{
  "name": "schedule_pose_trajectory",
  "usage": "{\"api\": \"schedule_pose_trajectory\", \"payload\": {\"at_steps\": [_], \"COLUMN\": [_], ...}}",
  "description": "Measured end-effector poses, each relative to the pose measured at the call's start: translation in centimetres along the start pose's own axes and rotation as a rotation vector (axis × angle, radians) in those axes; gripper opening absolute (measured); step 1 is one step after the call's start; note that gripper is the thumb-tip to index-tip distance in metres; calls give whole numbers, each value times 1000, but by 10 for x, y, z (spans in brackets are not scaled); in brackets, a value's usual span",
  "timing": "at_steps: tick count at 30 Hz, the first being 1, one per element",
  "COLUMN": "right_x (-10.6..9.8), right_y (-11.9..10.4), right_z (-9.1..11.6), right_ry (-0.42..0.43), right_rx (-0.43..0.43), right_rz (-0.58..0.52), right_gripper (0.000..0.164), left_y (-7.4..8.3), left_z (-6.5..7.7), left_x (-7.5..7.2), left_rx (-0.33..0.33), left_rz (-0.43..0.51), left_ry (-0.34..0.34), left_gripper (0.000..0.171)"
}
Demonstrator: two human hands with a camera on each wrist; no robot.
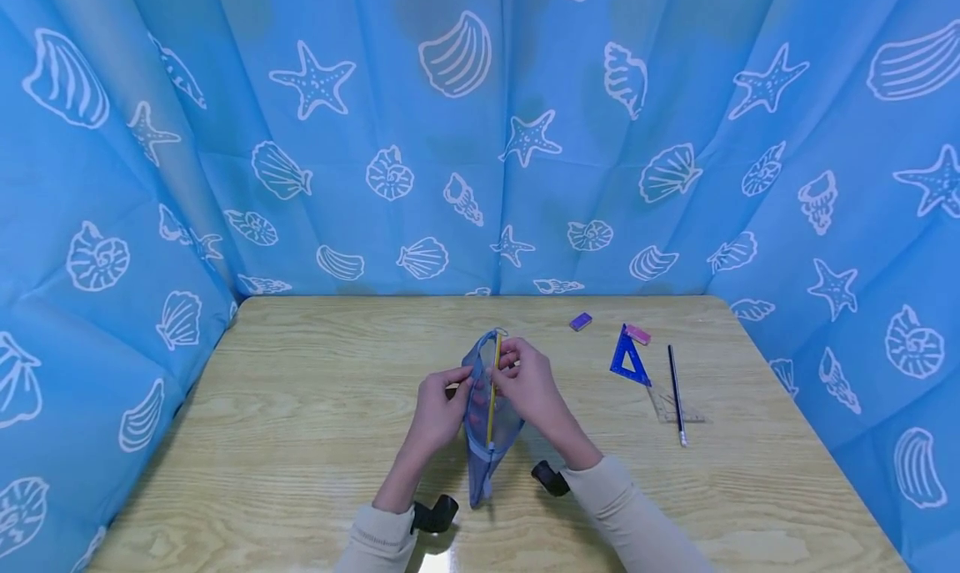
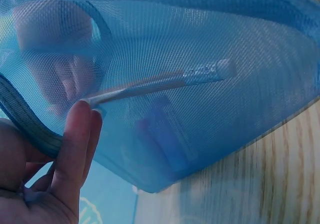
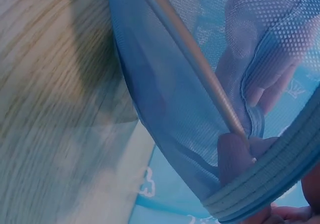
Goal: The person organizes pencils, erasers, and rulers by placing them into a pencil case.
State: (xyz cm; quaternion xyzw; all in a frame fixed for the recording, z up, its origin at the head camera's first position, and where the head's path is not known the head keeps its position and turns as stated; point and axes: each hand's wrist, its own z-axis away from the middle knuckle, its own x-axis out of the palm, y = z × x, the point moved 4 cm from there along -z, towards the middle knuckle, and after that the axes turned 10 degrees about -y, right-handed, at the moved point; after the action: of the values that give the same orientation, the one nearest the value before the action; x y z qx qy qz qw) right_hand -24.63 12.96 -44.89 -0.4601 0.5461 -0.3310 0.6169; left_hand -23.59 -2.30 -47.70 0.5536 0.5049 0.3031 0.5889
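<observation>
A blue mesh zip pouch [image 1: 477, 464] stands open-mouthed between both hands above the table. My left hand [image 1: 437, 402] grips the left edge of its mouth, with thumb and fingers on the zipper band [image 2: 31, 115] in the left wrist view. My right hand [image 1: 531, 385] reaches in at the opposite side and pinches a yellow pencil [image 1: 494, 394] near one end. Through the mesh, the pencil [image 2: 155, 84] lies with its silver ferrule and eraser end deeper in the pouch. A blurred bluish-purple item [image 2: 167, 131] also shows through the mesh; its kind is unclear.
On the wooden table [image 1: 300, 406], to the right, lie a purple eraser [image 1: 581, 321], a pink eraser [image 1: 637, 334], a blue set square [image 1: 619, 363], a clear set square [image 1: 660, 404] and a dark pencil [image 1: 676, 394]. A blue shell-patterned curtain [image 1: 465, 139] encloses the back and sides.
</observation>
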Motion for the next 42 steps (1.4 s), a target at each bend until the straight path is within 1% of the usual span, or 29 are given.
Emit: {"api": "schedule_pose_trajectory", "payload": {"at_steps": [4, 8, 10, 13, 18, 23, 25, 30, 32, 34, 37, 40, 42], "right_x": [1, 0, 0, -2, -4, -3, -2, -1, -3, -5, -12, -22, -31], "right_y": [-1, -5, -7, -11, -19, -22, -21, -25, -28, -30, -31, -31, -30], "right_z": [0, 2, 4, 7, 11, 12, 11, 13, 15, 18, 24, 31, 37], "right_ry": [-10, -42, -65, -95, -119, -143, -158, -174, -169, -162, -151, -134, -111], "right_rx": [24, 38, 34, 43, 50, 53, 63, 86, 73, 55, 32, 2, -32], "right_rz": [46, 123, 175, 223, 252, 296, 311, 358, 376, 382, 363, 338, 330], "right_gripper": [29, 35, 38, 43, 46, 47, 46, 47, 47, 47, 45, 43, 41], "left_y": [-1, -1, -1, 1, 5, 7, 18, 19, 8, 8, 7, 8, 8], "left_z": [0, 0, 0, 1, 2, 2, 6, 6, 3, 3, 4, 4, 3], "left_x": [1, 2, 2, 1, 0, 0, 0, -1, -1, -2, -3, -5, -7], "left_rx": [-14, -7, -3, -5, -8, 8, 6, 18, 22, 22, 6, 0, 8], "left_rz": [41, 70, 54, 33, 32, 46, 49, 40, 40, 33, 33, 68, 93], "left_ry": [-11, -18, -17, -16, -12, -16, -25, -28, -20, -20, -8, 3, 12], "left_gripper": [30, 31, 31, 31, 31, 32, 32, 32, 32, 32, 31, 31, 30]}}
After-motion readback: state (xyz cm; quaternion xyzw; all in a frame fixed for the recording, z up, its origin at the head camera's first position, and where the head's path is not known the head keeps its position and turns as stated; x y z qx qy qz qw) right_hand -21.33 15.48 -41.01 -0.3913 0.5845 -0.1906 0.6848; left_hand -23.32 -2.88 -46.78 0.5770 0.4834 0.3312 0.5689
